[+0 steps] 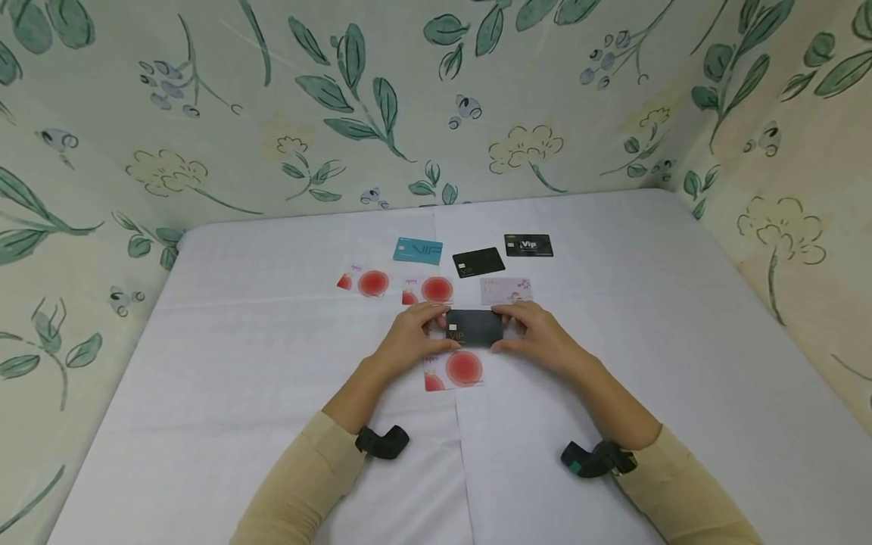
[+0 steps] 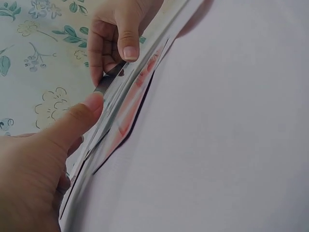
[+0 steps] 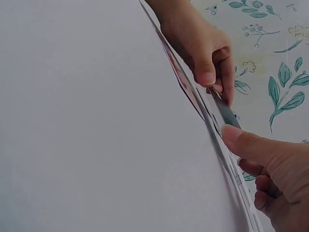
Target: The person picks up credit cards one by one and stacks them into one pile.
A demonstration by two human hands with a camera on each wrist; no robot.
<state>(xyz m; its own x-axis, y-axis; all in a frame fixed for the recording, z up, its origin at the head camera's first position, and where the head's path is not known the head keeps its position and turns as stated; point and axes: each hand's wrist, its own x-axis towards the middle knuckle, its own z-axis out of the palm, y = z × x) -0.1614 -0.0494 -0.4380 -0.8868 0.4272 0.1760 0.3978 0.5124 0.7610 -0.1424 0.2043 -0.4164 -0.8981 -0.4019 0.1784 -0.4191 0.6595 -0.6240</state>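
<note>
Both hands hold one dark grey VIP card (image 1: 477, 328) between them, at the middle of the table in the head view. My left hand (image 1: 414, 333) pinches its left end with thumb and fingers; my right hand (image 1: 541, 337) pinches the right end. Seen nearly edge-on, the card (image 2: 112, 77) spans the two thumbs in the left wrist view. The right wrist view also shows the card (image 3: 226, 110) between both hands. Just nearer the body, a white card with a red circle (image 1: 465, 369) lies flat, its top edge partly covered by the held card.
Beyond the hands lie two more red-circle cards (image 1: 371, 282), a pale pink card (image 1: 506, 291), a blue VIP card (image 1: 418, 250) and two black VIP cards (image 1: 479, 262). A white cloth (image 1: 272, 363) covers the table. Leaf-patterned curtains (image 1: 422, 113) stand behind and at the sides.
</note>
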